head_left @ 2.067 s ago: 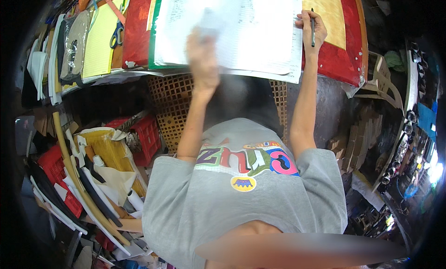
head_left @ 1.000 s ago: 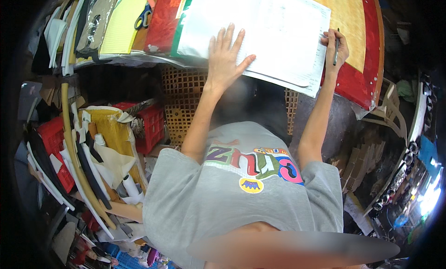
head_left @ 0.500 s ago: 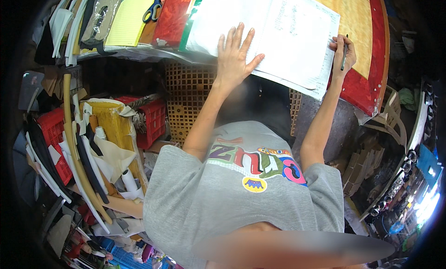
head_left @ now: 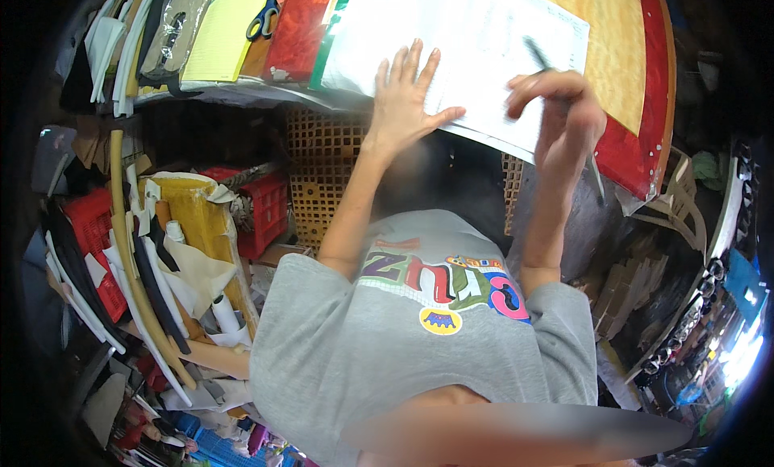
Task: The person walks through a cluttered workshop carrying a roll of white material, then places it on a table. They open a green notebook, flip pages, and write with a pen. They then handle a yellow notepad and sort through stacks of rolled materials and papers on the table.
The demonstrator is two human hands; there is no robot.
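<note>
My left hand (head_left: 403,108) lies flat on the left page of an open notebook (head_left: 451,32), its fingers spread and pointing away from me. A green strip runs along the notebook's left edge. Raised over the lower right part of the pages is my right hand (head_left: 568,120), blurred by motion, with its fingers curled around a dark pen (head_left: 534,53). The pen's dark end sticks out beyond the fingers; part of it is hidden by the hand. Writing on the pages is faint in the glare.
The red-bordered wooden table (head_left: 625,56) carries blue-handled scissors (head_left: 263,20) and a yellow lined pad (head_left: 228,36) at left. Below stand a brown plastic lattice (head_left: 322,169), red crates (head_left: 264,213) and long rolled strips (head_left: 133,265). A wooden chair part (head_left: 681,201) is at right.
My right hand has moved left from the notebook's right edge and lifted over the page, with the pen still in it. My left hand has hardly moved.
</note>
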